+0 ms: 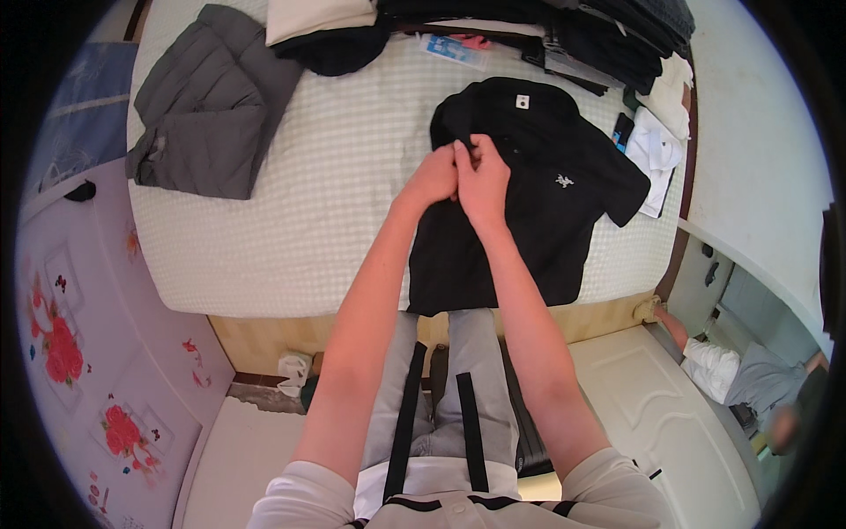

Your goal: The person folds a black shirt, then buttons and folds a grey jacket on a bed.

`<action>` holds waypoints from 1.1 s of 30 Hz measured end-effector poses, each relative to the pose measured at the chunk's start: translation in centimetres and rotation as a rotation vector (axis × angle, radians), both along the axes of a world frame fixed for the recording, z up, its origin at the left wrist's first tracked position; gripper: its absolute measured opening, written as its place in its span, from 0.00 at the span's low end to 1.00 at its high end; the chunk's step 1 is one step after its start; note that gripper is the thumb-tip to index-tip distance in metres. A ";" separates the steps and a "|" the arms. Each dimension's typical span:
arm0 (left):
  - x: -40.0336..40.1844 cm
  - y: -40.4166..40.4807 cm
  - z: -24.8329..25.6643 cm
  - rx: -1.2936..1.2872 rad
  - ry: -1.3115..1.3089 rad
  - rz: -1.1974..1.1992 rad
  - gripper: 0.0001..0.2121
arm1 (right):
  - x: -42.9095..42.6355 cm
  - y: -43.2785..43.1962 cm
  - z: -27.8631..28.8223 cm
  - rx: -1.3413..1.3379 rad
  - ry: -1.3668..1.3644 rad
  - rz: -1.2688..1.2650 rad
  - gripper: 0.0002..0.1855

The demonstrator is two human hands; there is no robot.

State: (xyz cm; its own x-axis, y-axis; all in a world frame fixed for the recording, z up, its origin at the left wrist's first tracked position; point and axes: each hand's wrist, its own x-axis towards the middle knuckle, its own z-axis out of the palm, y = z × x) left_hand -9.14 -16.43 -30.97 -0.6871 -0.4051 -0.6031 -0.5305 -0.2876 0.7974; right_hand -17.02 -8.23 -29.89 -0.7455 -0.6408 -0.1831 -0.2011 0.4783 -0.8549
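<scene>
A black short-sleeved shirt [548,225] lies on the bed, with a small pale emblem on its chest and a white tag [522,102] inside the collar. Both hands meet over its left part, just below the collar. My left hand [437,173] has its fingers curled and appears to pinch the black fabric. My right hand [482,165] touches it, thumb and fingers brought together on the same fabric. The fingertips partly hide each other and the cloth between them. The shirt's lower hem reaches the near edge of the bed.
A folded grey quilted garment [211,125] lies at the left of the checked bedcover [317,218]. Stacks of dark clothes [595,40] line the far side, near a blue-and-white packet [453,51]. White folded clothing [651,155] lies at right. A person [747,370] is beyond the door at lower right.
</scene>
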 end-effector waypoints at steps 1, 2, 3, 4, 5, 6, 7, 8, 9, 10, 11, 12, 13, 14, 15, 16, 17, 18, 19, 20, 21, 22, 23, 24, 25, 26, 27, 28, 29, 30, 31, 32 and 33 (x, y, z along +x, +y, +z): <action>1.3 -1.5 -4.7 -0.241 0.059 0.040 0.12 | 1.8 -1.8 0.7 -0.077 0.030 0.028 0.10; 0.1 -1.5 -5.8 -0.223 -0.027 0.077 0.12 | 1.3 -1.4 0.7 -0.055 0.013 0.015 0.09; -1.1 -1.7 -6.6 -0.209 -0.115 0.113 0.12 | 0.7 -1.2 1.1 -0.035 -0.004 0.002 0.09; 0.9 -4.1 -9.8 -0.169 -0.065 0.203 0.12 | 2.2 -3.0 2.6 -0.077 -0.053 0.015 0.08; 0.2 -4.1 -10.5 -0.160 -0.064 0.212 0.11 | 1.8 -2.9 3.0 -0.074 -0.062 0.008 0.08; -0.5 -4.0 -10.7 -0.152 -0.064 0.218 0.11 | 1.4 -2.7 3.1 -0.073 -0.072 -0.001 0.08; -0.8 -4.0 -10.7 -0.149 -0.068 0.226 0.11 | 1.2 -2.7 3.0 -0.092 -0.076 -0.003 0.08; -0.8 -3.8 -10.6 -0.083 -0.041 0.267 0.12 | 1.2 -2.8 3.0 -0.115 -0.085 -0.001 0.08; -2.1 -3.3 -9.3 0.033 -0.085 0.195 0.16 | 0.1 -2.3 2.6 -0.121 -0.069 -0.009 0.08; -3.3 -2.8 -7.2 0.149 -0.133 0.119 0.20 | -1.0 -1.6 1.9 -0.134 -0.070 -0.022 0.08; -3.4 -2.7 -5.7 0.249 -0.192 0.050 0.23 | -1.5 -1.5 1.6 -0.161 -0.084 -0.028 0.08; -2.7 -2.4 -5.5 0.283 -0.187 0.077 0.28 | -1.4 -1.9 1.3 -0.197 -0.107 -0.028 0.08; -2.2 -2.1 -5.3 0.317 -0.181 0.103 0.32 | -1.5 -2.2 1.0 -0.217 -0.154 -0.011 0.07; -1.8 -1.7 -5.1 0.353 -0.173 0.129 0.37 | -1.8 -2.4 0.7 -0.236 -0.198 0.006 0.07; -1.7 -1.6 -4.1 0.416 -0.215 0.125 0.37 | -2.1 -2.4 0.2 -0.252 -0.242 0.021 0.07; -2.1 -1.6 -2.4 0.484 -0.252 0.117 0.38 | -2.6 -2.2 0.1 -0.264 -0.337 -0.006 0.06; -2.6 -1.6 -1.7 0.554 -0.289 0.107 0.39 | -3.2 -1.8 -0.1 -0.274 -0.430 -0.034 0.05; -1.4 -1.8 -3.4 0.661 -0.156 0.158 0.33 | -2.6 -2.5 0.1 -0.302 -0.550 -0.048 0.05; -1.3 -1.5 -3.9 0.755 -0.113 0.204 0.32 | -2.9 -2.4 -0.1 -0.318 -0.673 -0.082 0.06; -1.3 -1.0 -4.3 0.848 -0.070 0.251 0.30 | -2.9 -2.4 -0.3 -0.332 -0.720 -0.144 0.06; -1.4 -0.6 -4.5 0.939 -0.024 0.299 0.29 | -2.9 -2.5 -0.4 -0.346 -0.766 -0.206 0.07; -1.4 -0.2 -4.6 0.971 0.010 0.403 0.27 | -3.0 -2.5 -0.8 -0.347 -0.729 -0.206 0.07; -1.0 0.0 -4.7 0.904 0.029 0.423 0.26 | -3.0 -2.6 -1.2 -0.348 -0.692 -0.205 0.07; -1.2 0.2 -3.1 0.849 0.052 0.434 0.25 | -3.5 -2.1 -1.7 -0.342 -0.645 -0.211 0.07; -0.9 0.0 -1.7 0.780 0.072 0.452 0.25 | -3.6 -2.2 -1.5 -0.298 -0.599 -0.184 0.08; -0.4 -0.2 -1.1 0.775 0.048 0.480 0.24 | -3.7 -2.3 -1.2 -0.255 -0.554 -0.158 0.08; 0.3 -0.6 -0.6 0.767 0.025 0.507 0.23 | -3.6 -2.5 -0.9 -0.213 -0.509 -0.131 0.09; 1.0 -1.0 -0.1 0.760 0.001 0.535 0.23 | -3.4 -2.7 -0.7 -0.173 -0.450 -0.129 0.10; 1.7 -1.3 0.5 0.762 0.059 0.534 0.23 | -3.2 -2.9 -0.5 -0.133 -0.392 -0.127 0.10; 2.4 -1.6 1.1 0.762 0.119 0.532 0.23 | -3.1 -3.0 -0.4 -0.094 -0.332 -0.124 0.11; 3.0 -1.9 1.5 0.763 0.179 0.529 0.23 | -3.1 -3.1 -0.6 -0.069 -0.285 -0.123 0.12; 3.5 -2.2 1.5 0.774 0.230 0.557 0.23 | -3.1 -3.1 -0.9 -0.044 -0.238 -0.123 0.13; 3.9 -2.4 1.6 0.782 0.281 0.586 0.22 | -3.0 -3.2 -1.2 -0.020 -0.191 -0.120 0.14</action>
